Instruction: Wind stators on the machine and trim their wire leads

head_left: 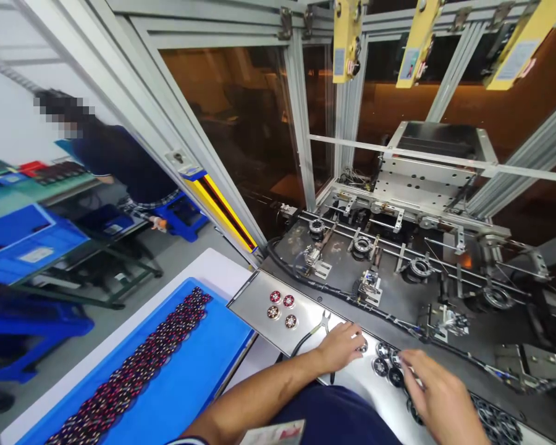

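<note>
My left hand [343,347] is over the steel tray, its fingers closed on a small round silver-and-dark disc [362,346]. My right hand [438,392] is to the right, thumb and fingers bent around the edge of a black spoked disc [396,359] in a small cluster. More black discs [380,366] lie flat between the hands, and another group [495,420] is partly hidden beyond my right forearm. Pliers [312,332] with dark handles lie beside my left wrist, partly under the forearm. Several red and gold spoked discs [275,296] sit apart at the tray's left end.
Behind the steel tray [254,303] stands a machine bed with several ring-shaped fixtures [362,246], rods and cables. At left, a blue tray [185,377] holds overlapping rows of discs [139,364]. A yellow light-curtain post [225,210] borders the frame. A co-worker [125,161] sits farther left.
</note>
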Demonstrator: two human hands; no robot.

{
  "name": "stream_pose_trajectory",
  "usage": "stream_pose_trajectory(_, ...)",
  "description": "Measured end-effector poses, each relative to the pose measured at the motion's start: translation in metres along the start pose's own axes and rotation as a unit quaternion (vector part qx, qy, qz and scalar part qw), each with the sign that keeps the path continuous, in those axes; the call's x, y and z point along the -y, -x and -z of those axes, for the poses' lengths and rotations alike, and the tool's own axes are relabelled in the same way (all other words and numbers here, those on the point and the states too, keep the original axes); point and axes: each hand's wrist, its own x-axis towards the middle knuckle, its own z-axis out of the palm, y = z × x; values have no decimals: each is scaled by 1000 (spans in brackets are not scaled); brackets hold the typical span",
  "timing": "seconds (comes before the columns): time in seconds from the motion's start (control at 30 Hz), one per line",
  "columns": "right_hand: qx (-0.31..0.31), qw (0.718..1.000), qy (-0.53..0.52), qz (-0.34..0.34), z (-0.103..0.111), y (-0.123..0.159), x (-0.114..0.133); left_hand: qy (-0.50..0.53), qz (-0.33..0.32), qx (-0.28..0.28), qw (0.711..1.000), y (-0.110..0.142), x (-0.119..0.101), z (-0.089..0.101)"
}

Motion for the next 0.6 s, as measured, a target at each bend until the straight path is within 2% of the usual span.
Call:
stream_pose_trajectory(0.1,19,998,-44,-35,-48,23,-8,12,9,6,1000,2,-10,8)
stream_pose_trajectory(0.17,22,997,-67,-34,-60,24,-2,48,18,1,999,10,-25,18)
stream_pose_trajectory(0.33,50,974,-219,-4,-44,2,22,188,23,-3,982,38,-72,46)
stream_pose_trajectory(0.5,-52,963,-265,-15,-40,-4,38,305,34,-72,949,51,-95,43)
stream_pose_trajectory(0.57,-46,958,-281,-15,-37,-7,39,316,35,-110,942,55,-98,44)
stream_pose_trajectory(0.6,-20,956,-292,-15,-33,-11,39,313,34,-127,941,58,-101,47)
